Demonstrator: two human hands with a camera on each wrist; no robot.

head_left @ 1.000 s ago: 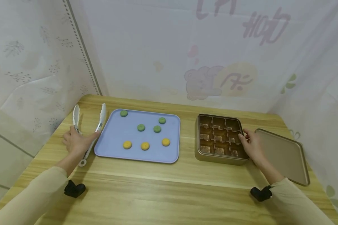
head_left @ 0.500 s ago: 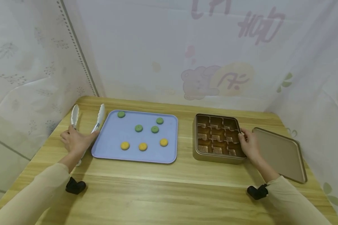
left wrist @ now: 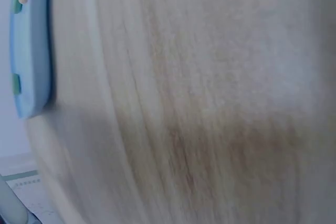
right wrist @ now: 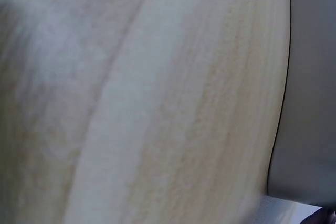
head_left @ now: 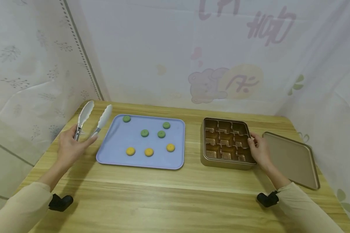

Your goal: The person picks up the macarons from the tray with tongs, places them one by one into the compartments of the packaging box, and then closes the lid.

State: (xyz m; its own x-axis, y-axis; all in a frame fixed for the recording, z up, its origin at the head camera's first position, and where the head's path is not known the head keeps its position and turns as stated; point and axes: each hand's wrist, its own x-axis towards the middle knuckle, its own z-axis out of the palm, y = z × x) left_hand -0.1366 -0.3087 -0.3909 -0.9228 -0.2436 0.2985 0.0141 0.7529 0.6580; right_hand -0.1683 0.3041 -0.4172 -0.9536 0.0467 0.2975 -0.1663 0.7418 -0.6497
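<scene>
In the head view my left hand (head_left: 71, 147) holds a pair of tongs (head_left: 86, 111) with white scalloped tips. The thumb lies along one arm, the fingers on the other, and the tips are spread and raised beside the tray. My right hand (head_left: 260, 150) grips the right wall of a gold tin (head_left: 228, 164), thumb at the rim. Inside the tin is a brown insert with several unfilled square compartments. On the lavender tray (head_left: 143, 164) lie several green cookies (head_left: 144, 133) and three yellow cookies (head_left: 148, 152). The right wrist view shows the tin's outer wall (right wrist: 310, 103).
A gold lid (head_left: 291, 158) lies on the wooden table (head_left: 175, 200) right of the tin, partly behind the right hand. Printed white curtains (head_left: 151, 48) stand along the back and sides. The tray's edge (left wrist: 39, 51) shows in the left wrist view.
My left hand has lifted the tongs from the table and drawn slightly back and to the left. The tongs' tips now tilt upward and stand closer together. The right hand stays on the tin.
</scene>
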